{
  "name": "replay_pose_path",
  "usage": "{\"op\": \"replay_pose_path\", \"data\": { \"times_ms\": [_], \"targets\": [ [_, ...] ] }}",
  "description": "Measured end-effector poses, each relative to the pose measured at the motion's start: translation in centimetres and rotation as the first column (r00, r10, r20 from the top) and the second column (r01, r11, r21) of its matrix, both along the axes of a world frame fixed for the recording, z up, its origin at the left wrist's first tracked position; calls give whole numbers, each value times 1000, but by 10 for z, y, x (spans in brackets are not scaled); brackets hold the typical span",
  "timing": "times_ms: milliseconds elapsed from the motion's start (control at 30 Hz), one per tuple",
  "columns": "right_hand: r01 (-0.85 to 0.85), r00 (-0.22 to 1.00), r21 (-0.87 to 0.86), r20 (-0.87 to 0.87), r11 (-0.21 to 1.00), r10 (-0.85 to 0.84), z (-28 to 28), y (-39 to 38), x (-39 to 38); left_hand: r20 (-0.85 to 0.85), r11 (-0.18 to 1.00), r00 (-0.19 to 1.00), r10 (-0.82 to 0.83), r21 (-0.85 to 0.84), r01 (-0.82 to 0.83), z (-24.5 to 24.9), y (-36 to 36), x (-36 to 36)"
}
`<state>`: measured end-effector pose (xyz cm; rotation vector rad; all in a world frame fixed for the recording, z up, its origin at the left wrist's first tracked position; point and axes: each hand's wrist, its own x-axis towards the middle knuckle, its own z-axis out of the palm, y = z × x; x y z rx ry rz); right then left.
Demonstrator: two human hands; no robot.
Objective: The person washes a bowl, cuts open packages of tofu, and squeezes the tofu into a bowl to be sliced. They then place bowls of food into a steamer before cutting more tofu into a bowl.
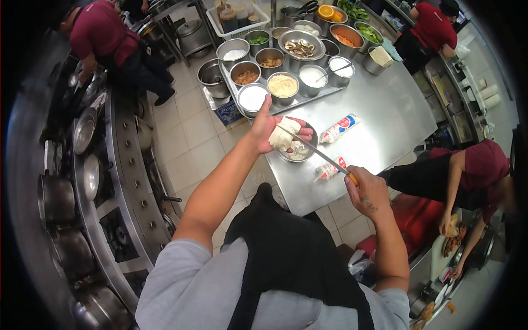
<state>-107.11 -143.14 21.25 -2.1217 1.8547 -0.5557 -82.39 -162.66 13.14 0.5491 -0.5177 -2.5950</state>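
Observation:
My left hand (266, 130) is palm up with its fingers stretched out, and a soft white block of tofu (285, 133) rests on the palm. In my right hand (367, 192) is a knife (320, 154), gripped by its yellow handle. The long blade slants up and left, its tip end at the tofu. Beneath my left hand stands a metal bowl (309, 156) with white pieces in it, partly hidden by the hand. Two plastic tube packs lie by the bowl: a larger printed pack (340, 128) and a smaller one (329, 170).
A tray (324, 94) of several metal containers of chopped food and powders stands at the table's far left. The steel table (393, 118) reaches right. A stove (129, 192) runs along the left. Other people work at far left, far right and lower right.

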Motion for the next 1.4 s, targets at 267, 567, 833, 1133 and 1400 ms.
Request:
{"op": "replay_pose_path", "data": {
  "times_ms": [267,567,833,1133,1400],
  "targets": [
    [-36,993,168,-102,985,54,-13,-5,-9,-97,992,987,-127,-37,124,-13,-2,-2],
    [69,997,156,-36,985,-65,0,23,-42,515,913,842,-158,-248,323,-10,-11,-23],
    [407,909,72,69,911,-411,-12,75,-93,826,171,429,365,-513,841,-38,-11,-59],
    [465,862,73,191,882,-470,-41,104,-95,809,175,301,505,-437,882,30,16,-71],
    [581,502,342,565,739,-655,-95,112,-93,748,-33,379,545,-432,901,-4,133,-140]
  ]
}}
